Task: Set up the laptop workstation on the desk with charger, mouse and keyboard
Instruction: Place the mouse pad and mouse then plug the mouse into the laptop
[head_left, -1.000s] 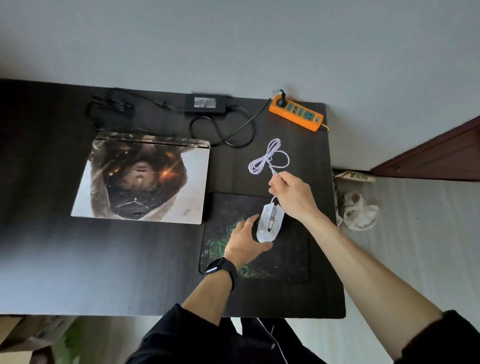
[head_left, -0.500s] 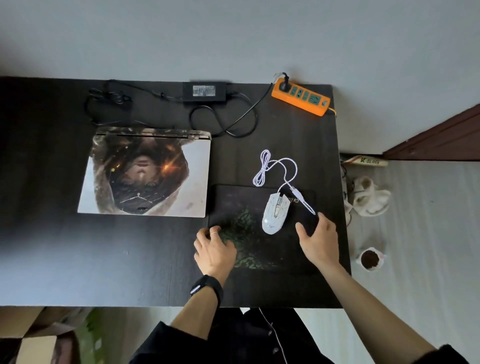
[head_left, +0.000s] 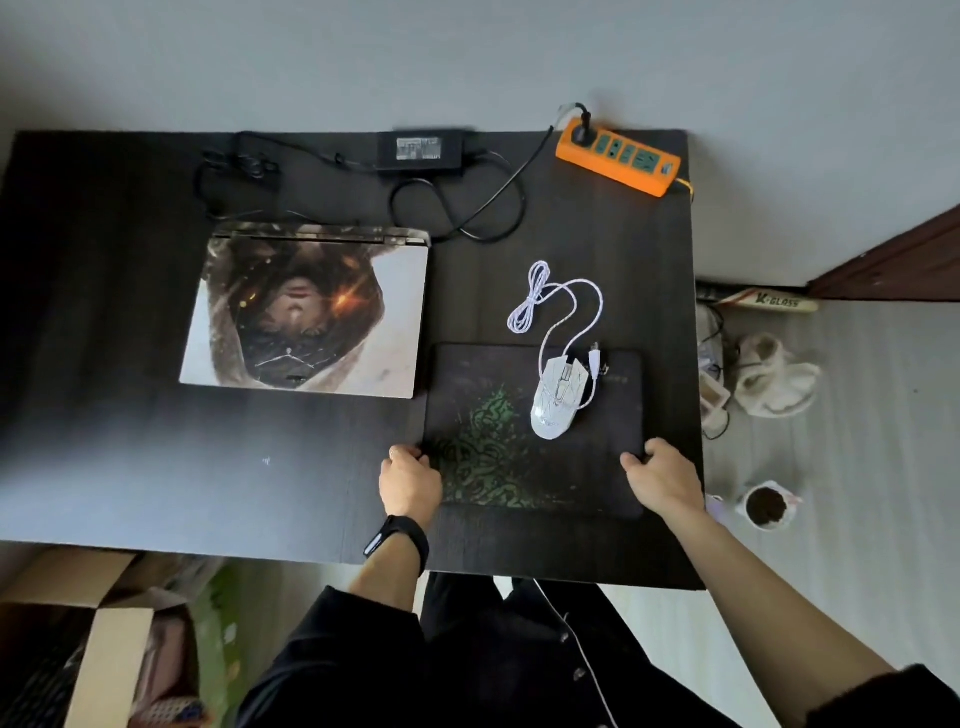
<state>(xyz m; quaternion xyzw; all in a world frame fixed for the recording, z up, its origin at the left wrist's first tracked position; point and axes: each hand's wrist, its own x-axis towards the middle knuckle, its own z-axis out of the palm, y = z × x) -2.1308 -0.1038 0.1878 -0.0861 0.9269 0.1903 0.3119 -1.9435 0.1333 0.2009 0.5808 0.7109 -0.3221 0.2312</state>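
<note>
The left hand (head_left: 410, 480), with a black band at the wrist, rests knuckles-up at the left edge of the dark rectangular mouse pad with a green pattern (head_left: 519, 467), its fingers curled onto that edge as if pinching it; whether they reach under the pad cannot be told. The right hand (head_left: 662, 475) sits the same way at the pad's right edge near the front corner, fingers bent over the rim, forearm bare up to a dark sleeve. Both arms reach forward from a torso in dark clothing. On the pad, toward its far right part, lies the white angular wired mouse (head_left: 558, 397), untouched by either hand, its white braided cable (head_left: 540, 301) looping onto the dark wooden desk (head_left: 156, 467) behind the pad, with the plug end lying just beside the mouse. Left of the pad lies the closed laptop with a printed picture on its lid (head_left: 306, 312). Along the desk's far edge sits the black charger brick (head_left: 423, 150), its black cords coiled on either side, one running to the orange power strip with green sockets (head_left: 618, 156) at the far right corner. The desk stands against a pale grey wall. On the grey floor to the right sit a small white cup of dark contents (head_left: 768, 506) and some pale slippers (head_left: 774, 382); a cardboard box (head_left: 104, 639) sits at lower left.
</note>
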